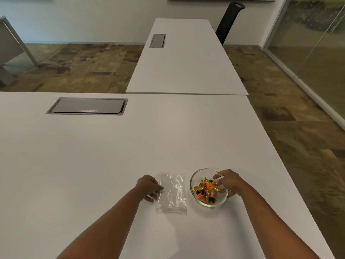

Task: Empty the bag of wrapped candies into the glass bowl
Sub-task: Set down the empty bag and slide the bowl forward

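A clear plastic bag [172, 194] lies flat on the white table [93, 156], with nothing visible inside it. My left hand [149, 186] rests at its left edge, fingertips pinching or touching the plastic. To the right stands a glass bowl [200, 177] holding several wrapped candies [206, 190] in gold, orange and dark green. My right hand [228, 181] grips the bowl's right rim, with fingers over the rim and thumb outside.
A grey cable hatch [86, 106] is set into the table at the far left. A second white table [186, 58] adjoins at the back, with a black chair [228, 19] beside it. The table's right edge runs close to the bowl; a glass wall [313, 53] stands at right.
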{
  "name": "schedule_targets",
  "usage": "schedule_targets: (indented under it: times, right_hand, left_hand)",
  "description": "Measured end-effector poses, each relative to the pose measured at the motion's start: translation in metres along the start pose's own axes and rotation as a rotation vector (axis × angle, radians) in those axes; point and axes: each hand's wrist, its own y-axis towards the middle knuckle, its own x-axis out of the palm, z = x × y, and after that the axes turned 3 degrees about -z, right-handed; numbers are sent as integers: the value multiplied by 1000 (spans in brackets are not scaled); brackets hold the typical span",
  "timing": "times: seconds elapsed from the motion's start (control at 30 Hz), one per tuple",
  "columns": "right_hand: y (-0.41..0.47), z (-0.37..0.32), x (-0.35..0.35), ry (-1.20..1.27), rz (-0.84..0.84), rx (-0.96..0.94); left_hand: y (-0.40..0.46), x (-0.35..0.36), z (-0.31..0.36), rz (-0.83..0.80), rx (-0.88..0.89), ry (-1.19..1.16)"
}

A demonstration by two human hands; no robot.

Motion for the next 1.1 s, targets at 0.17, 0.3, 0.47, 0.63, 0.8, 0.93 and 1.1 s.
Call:
schedule_targets:
  times: [0.17,0.3,0.47,0.63,0.8,0.93,1.1]
  right_hand:
    - [-1,-1,-1,-2,-2,13]
    - [-2,-2,0,3,0,8]
    - [-3,-2,0,-17,3,-14]
    - [-3,-1,0,-22,7,-32]
    - [-2,0,0,-39,23,-54]
    - [-1,0,-3,-57,16,-82]
    - [-1,-6,-11,18,9,-98]
  left_hand:
    - [-1,-1,-1,-9,4,115]
    - [3,-1,1,34,46,267]
    - [-3,-1,4,68,56,564]
    - [-6,-3,12,319,282,570]
    - [-9,17,39,179,350,31]
    - [-18,39,59,-2,249,-202]
    - [-24,49,73,-162,216,-243]
